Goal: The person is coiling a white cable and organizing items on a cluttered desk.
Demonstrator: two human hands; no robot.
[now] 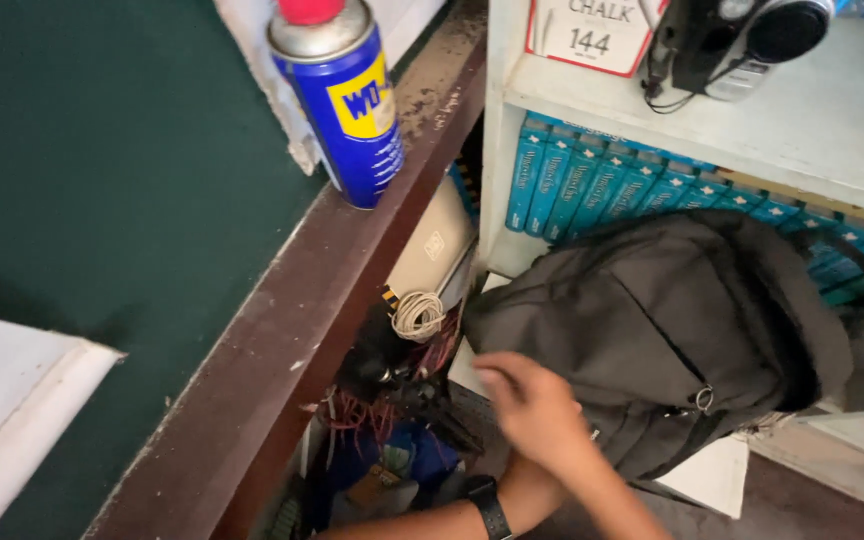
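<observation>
Head view: the left wrist (487,505) (watch on it, hand hidden, so its grip cannot be told) crosses under the right hand (532,405), which lies loosely curled on a grey backpack (672,320) leaning against the shelf (812,130), with a spray can (344,95) on the ledge (282,340) beyond.

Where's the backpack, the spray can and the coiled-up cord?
backpack (652,330): head view, on its dark grey front panel.
spray can (347,110): head view, on the blue and yellow body.
coiled cord (418,316): head view, on the pale loops.
</observation>
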